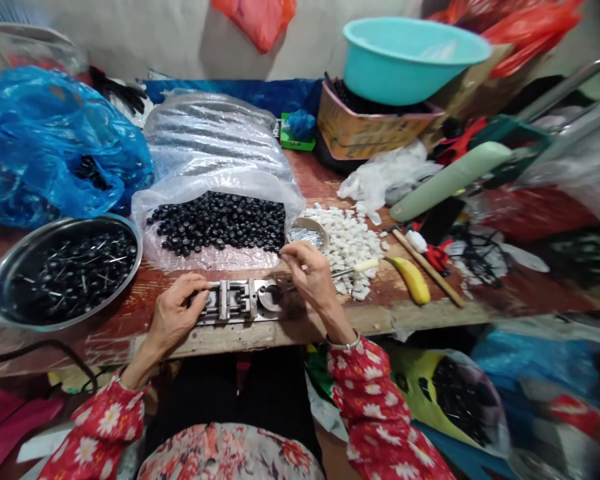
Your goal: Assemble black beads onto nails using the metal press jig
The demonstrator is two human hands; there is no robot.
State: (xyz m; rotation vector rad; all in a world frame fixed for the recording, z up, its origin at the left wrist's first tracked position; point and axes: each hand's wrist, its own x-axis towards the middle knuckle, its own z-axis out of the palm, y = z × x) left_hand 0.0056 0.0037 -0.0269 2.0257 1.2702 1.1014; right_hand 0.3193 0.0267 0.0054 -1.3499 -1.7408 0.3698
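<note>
Likely heavy, the oblong silver metal jig (251, 300) suits end-holding, left hand (174, 312) resting loosely open there, right hand's (309, 277) grip unclear.

A silver-grey metal jig (251, 301) of crossbars and plates, lying lengthwise along the near edge of the worn surface (380, 321) — a round fitting (269, 308) sitting toward its right end, small glossy black pieces (220, 220) lying loosely heaped behind it, spreading across the open mouth of a translucent bag (205, 181).

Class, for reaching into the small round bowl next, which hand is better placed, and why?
Probably the right hand: it's just in front of the small bowl, while the left hand is farther away, at the metal device.
</note>
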